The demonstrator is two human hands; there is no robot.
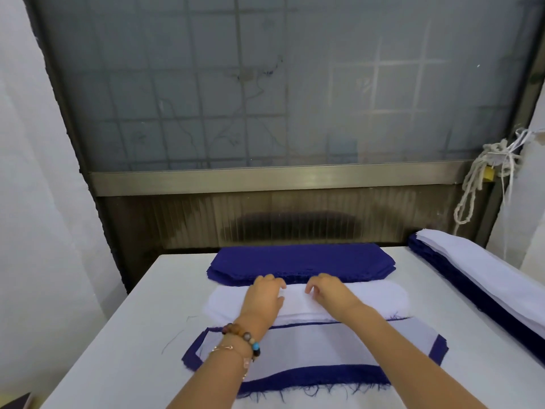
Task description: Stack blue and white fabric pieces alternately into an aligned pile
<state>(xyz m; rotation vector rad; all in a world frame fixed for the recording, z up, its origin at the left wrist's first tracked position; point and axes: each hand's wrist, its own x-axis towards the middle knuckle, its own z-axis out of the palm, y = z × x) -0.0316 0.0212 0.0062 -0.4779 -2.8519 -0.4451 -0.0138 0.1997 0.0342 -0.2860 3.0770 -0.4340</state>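
A stack of blue fabric pieces [300,262] lies at the far side of the white table. In front of it sits a stack of white pieces [380,299]. Nearest me is a pile with a white piece [312,349] on top of a larger blue piece [318,377] whose frayed border shows around it. My left hand [265,296], with bead bracelets on the wrist, rests on the far edge of the white stack, fingers bent. My right hand [327,292] lies beside it on the same stack, fingertips curled at the top white piece's far edge.
A long pile of alternating blue and white pieces [483,287] runs along the table's right edge. A frosted window with a metal sill [265,178] stands behind the table [141,335]. Knotted rope [483,178] hangs at the right. A loose blue thread [172,340] lies left of the near pile.
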